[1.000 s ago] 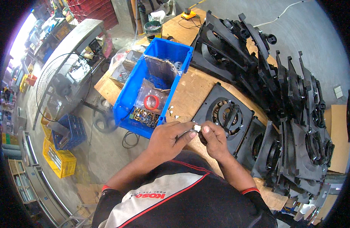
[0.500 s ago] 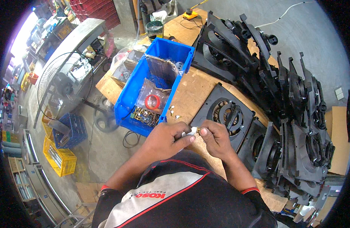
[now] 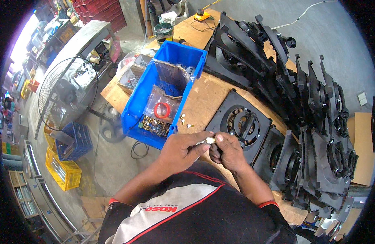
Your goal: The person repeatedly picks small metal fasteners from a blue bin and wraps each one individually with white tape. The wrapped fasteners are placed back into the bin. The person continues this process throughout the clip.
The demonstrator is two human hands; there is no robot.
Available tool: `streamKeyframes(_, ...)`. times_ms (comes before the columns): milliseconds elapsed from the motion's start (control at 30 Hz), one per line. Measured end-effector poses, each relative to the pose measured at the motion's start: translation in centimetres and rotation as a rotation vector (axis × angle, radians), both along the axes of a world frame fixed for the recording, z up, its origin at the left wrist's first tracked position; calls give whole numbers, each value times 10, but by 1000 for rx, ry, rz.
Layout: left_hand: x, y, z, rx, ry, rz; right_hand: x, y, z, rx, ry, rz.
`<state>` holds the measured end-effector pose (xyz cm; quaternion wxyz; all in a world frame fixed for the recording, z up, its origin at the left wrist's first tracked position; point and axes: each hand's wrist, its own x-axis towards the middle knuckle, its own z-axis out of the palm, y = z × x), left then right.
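My left hand and my right hand meet in front of my body, both with pinched fingers. Between their fingertips is a small brass fitting with a white part, perhaps tape, around it. A bit of white also shows by my left thumb; what it belongs to is partly hidden. Just beyond my hands, several small brass fittings with white ends lie on the wooden table. Left of them stands a blue bin holding loose brass fittings, a red ring on a clear bag, and cardboard dividers.
Right of my hands lies a black square panel with a round opening. Stacks of similar panels lean along the right side. A dark bucket stands behind the bin. A fan and yellow crate are at the left.
My fingertips have come closer together around the fitting, and my right fingers have turned. The white piece by my left thumb shows less than before.
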<state>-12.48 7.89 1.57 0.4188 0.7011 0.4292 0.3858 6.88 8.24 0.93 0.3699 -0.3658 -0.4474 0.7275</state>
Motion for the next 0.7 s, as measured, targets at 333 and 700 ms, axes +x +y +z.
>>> streamKeyframes(333,3,-2,-3,166,83,65,1,3,3,-23,-57,2)
streamKeyframes(700,1,0,-1,135,69,82,-1,1,-6,643,-472,-91)
